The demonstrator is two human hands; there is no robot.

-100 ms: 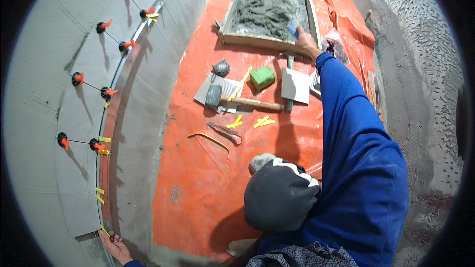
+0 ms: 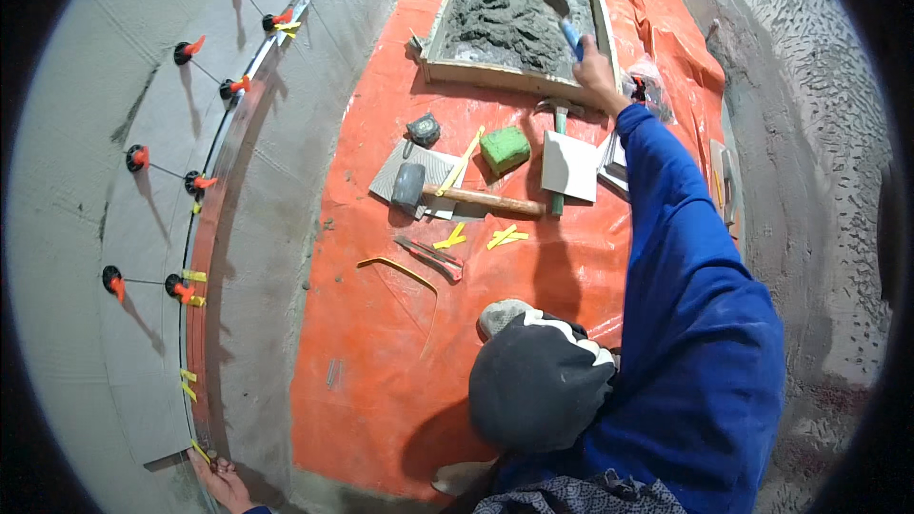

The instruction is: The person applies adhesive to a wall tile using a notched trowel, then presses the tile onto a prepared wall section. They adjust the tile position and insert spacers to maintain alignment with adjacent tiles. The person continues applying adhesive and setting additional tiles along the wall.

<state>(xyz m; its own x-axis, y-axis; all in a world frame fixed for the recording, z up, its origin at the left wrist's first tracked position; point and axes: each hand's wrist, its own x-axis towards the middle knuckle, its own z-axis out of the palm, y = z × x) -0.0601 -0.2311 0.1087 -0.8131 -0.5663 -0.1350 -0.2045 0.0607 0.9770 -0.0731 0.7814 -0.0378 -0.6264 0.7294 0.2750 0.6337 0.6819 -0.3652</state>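
Note:
My right hand (image 2: 598,76) grips the blue handle of a trowel (image 2: 570,36), its blade over grey mortar (image 2: 505,24) in a shallow wooden-sided tray (image 2: 514,76). At lower left, my left hand (image 2: 223,484) is palm up by the low end of a long reddish bar (image 2: 202,343). Its fingers curl near a yellow wedge (image 2: 200,451); what they hold, if anything, is hidden. Along the bar runs a large grey tile (image 2: 143,352), with several black suction cups (image 2: 136,158) with red levers, paired by rods, and yellow wedges at its edge.
On the orange sheet (image 2: 381,400) lie a rubber mallet (image 2: 409,187), a green sponge (image 2: 505,148), a tape measure (image 2: 423,129), a utility knife (image 2: 430,257), yellow wedges (image 2: 507,237), a white tile (image 2: 569,167) over a hammer (image 2: 559,114), and a plastic bag (image 2: 649,90). My knee (image 2: 538,385) is on it.
My right hand has lifted the trowel slightly, and its blade now shows above the mortar. My left hand stays by the bar's end. The view has shifted slightly.

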